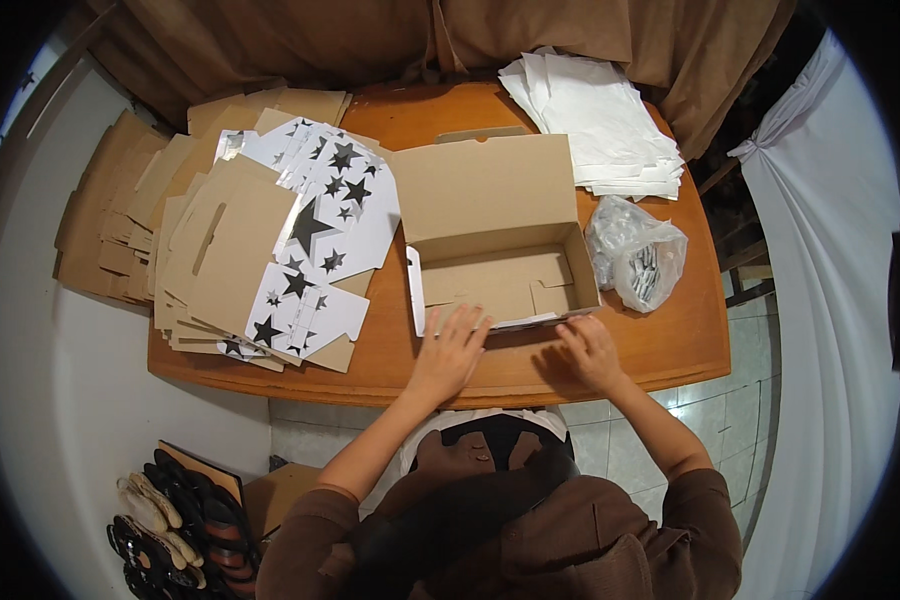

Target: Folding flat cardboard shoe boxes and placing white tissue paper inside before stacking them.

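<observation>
A brown cardboard box (505, 272) stands on the wooden table in front of me. Its lid (485, 185) is raised and leans back, and its inside shows bare. My left hand (453, 350) lies against the middle of the box's front wall, fingers stretched out and spread over the top edge. At the front right corner, my right hand (591, 352) has its fingers bent around the edge of the same wall. A white side flap (414, 290) sticks out at the box's left. The outer face of the front wall is mostly hidden from above.
Flat cardboard blanks (192, 245) and star-printed white ones (320, 230) pile up on the table's left. White paper sheets (600, 120) lie at the far right. Beside the box sits a clear plastic bag (650, 262) of small packets. Shoes (185, 530) stand on the floor, lower left.
</observation>
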Available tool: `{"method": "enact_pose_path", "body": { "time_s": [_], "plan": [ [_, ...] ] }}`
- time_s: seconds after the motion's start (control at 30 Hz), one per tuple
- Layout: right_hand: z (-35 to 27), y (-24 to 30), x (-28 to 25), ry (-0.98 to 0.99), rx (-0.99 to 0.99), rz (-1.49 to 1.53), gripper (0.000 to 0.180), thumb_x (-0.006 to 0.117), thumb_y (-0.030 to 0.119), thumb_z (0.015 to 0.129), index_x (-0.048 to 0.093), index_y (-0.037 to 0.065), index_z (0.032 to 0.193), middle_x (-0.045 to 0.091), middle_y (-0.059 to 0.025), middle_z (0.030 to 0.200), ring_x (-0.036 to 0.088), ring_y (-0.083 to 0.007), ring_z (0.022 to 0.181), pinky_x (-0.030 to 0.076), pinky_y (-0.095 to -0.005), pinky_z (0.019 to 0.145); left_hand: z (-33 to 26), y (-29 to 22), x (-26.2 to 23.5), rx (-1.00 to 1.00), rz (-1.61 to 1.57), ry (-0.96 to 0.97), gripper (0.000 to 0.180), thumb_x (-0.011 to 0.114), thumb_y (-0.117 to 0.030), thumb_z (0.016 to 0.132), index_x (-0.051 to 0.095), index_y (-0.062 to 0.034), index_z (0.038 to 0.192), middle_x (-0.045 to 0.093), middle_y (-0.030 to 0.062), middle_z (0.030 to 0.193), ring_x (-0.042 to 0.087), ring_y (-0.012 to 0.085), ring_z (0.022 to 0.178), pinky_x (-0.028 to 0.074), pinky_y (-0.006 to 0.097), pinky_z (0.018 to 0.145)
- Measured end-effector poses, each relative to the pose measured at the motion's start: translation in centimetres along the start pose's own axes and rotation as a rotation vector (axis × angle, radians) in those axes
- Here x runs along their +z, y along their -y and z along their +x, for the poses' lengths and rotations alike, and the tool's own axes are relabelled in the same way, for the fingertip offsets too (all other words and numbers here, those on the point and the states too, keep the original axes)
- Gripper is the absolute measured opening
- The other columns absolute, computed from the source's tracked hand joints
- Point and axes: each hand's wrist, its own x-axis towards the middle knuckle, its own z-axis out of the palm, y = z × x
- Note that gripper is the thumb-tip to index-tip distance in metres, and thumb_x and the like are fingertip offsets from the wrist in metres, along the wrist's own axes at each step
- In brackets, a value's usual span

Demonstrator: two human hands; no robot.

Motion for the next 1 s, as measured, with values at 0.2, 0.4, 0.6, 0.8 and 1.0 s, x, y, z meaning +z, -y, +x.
{"method": "enact_pose_path", "body": {
  "time_s": [0.2, 0.4, 0.6, 0.8, 1.0],
  "plan": [
    [0.0, -3.4, -2.0, 0.103, 0.032, -0.081, 0.04, 0.059, 0.013, 0.079, 0.057, 0.002, 0.117, 0.055, -0.0109, 0.118, 0.052, -0.026, 0.112, 0.041, -0.0393, 0.097, 5.2, -5.6, 1.4, 0.288, -0.066, -0.096, 0.045, 0.047, -0.016, 0.082, 0.049, -0.0035, 0.126, 0.051, 0.0076, 0.126, 0.048, 0.0208, 0.117, 0.034, 0.04, 0.103],
    [1.3, -5.8, -2.6, 0.104, 0.077, -0.078, 0.037, 0.057, 0.012, 0.081, 0.056, 0.003, 0.117, 0.057, -0.0096, 0.118, 0.054, -0.0235, 0.111, 0.041, -0.0392, 0.098, 9.4, -9.1, 4.2, 0.197, -0.031, -0.175, 0.043, 0.05, -0.014, 0.081, 0.051, 0.0017, 0.121, 0.054, 0.0114, 0.121, 0.051, 0.0228, 0.113, 0.037, 0.037, 0.1],
    [2.3, -9.0, -1.6, 0.105, -0.086, -0.064, 0.032, 0.054, 0.011, 0.08, 0.058, 0.003, 0.111, 0.059, -0.0091, 0.112, 0.056, -0.0219, 0.105, 0.042, -0.0379, 0.099, 12.1, -9.9, 6.0, 0.072, -0.071, -0.237, 0.036, 0.052, -0.01, 0.077, 0.056, 0.0031, 0.11, 0.057, 0.0125, 0.106, 0.056, 0.0259, 0.098, 0.043, 0.036, 0.09],
    [3.5, -9.5, -1.3, 0.196, -0.156, -0.011, 0.025, 0.051, 0.013, 0.079, 0.057, 0.003, 0.102, 0.059, -0.0083, 0.097, 0.058, -0.0216, 0.092, 0.039, -0.0373, 0.102, 12.7, -10.3, 7.5, -0.043, -0.145, -0.271, 0.017, 0.054, -0.009, 0.074, 0.058, -0.0011, 0.088, 0.057, 0.0095, 0.086, 0.055, 0.0236, 0.083, 0.044, 0.034, 0.078],
    [4.8, -11.3, -3.0, 0.379, -0.224, 0.234, 0.028, 0.052, 0.014, 0.079, 0.057, 0.005, 0.105, 0.06, -0.008, 0.096, 0.057, -0.0244, 0.094, 0.04, -0.0363, 0.099, 12.2, -9.4, 6.9, -0.038, -0.298, -0.182, 0.018, 0.059, -0.003, 0.068, 0.06, -0.0015, 0.086, 0.058, 0.0109, 0.084, 0.056, 0.0288, 0.084, 0.043, 0.039, 0.082]
  ]
}}
